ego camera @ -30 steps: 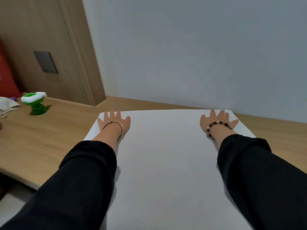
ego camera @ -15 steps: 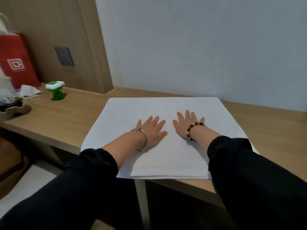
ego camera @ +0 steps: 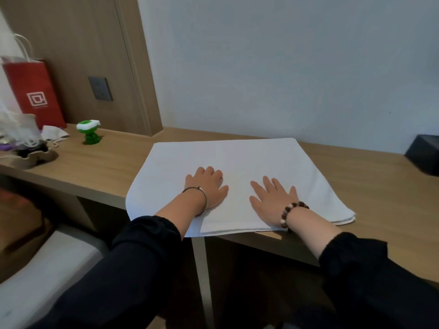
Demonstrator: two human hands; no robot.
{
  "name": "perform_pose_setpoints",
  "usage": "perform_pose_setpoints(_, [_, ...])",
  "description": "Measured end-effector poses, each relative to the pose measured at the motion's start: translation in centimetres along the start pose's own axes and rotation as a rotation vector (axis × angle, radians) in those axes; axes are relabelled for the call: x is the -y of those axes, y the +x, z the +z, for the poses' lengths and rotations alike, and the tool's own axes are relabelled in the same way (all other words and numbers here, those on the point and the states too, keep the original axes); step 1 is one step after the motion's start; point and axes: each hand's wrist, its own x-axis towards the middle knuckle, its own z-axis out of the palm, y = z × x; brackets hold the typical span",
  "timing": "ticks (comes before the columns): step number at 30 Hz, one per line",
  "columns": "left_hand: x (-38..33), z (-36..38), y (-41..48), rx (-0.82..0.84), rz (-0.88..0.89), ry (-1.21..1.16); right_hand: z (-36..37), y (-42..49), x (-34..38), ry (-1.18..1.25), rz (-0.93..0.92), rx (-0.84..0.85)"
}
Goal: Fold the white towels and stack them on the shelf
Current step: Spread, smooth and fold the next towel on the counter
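A white towel, folded into a few layers, lies flat on the wooden desk, its near edge slightly over the desk's front. My left hand rests palm down on the towel's near middle, fingers partly curled at the tips. My right hand lies flat beside it, fingers spread, a bead bracelet on the wrist. Neither hand grips anything. No shelf is in view.
On the desk's left stand a red paper bag, a green and white toy, a white mask and a tray of clutter. A dark box sits at the right edge. A grey wall runs behind.
Both hands slid from the towel's far corners back toward me and together at its near middle. The view pulled back, showing more of the desk.
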Motion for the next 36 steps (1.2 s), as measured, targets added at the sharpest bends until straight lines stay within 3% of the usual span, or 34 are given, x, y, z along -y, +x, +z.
perform_pose_setpoints(5, [-1.3,-2.7,-0.4,0.072,-0.023,-0.033,-2.1,0.4,-0.7,-0.098,0.116,0.108])
perform_pose_setpoints(11, [-2.6,-4.9,-0.7,0.174,0.018,0.085,-4.2,1.5,-1.0,-0.269,0.310,0.153])
perform_pose_setpoints(14, [-2.9,-5.2,-0.3,0.255,0.034,0.032,-5.2,2.9,-2.2,-0.258,0.223,0.219])
perform_pose_setpoints(18, [-1.7,-3.8,0.6,0.156,0.047,0.008,-6.0,4.7,-3.9,-0.251,0.100,0.248])
perform_pose_setpoints(21, [-0.7,-1.9,1.3,0.219,0.075,-0.009,-5.6,5.6,-4.0,-0.228,0.067,0.248])
perform_pose_setpoints(25, [0.3,-0.1,3.1,0.293,0.001,-0.058,-5.0,7.2,-4.8,-0.170,0.059,0.245])
perform_pose_setpoints(36, [1.5,1.3,7.4,0.230,-0.183,-0.037,-3.1,11.9,-6.3,-0.036,0.040,0.117])
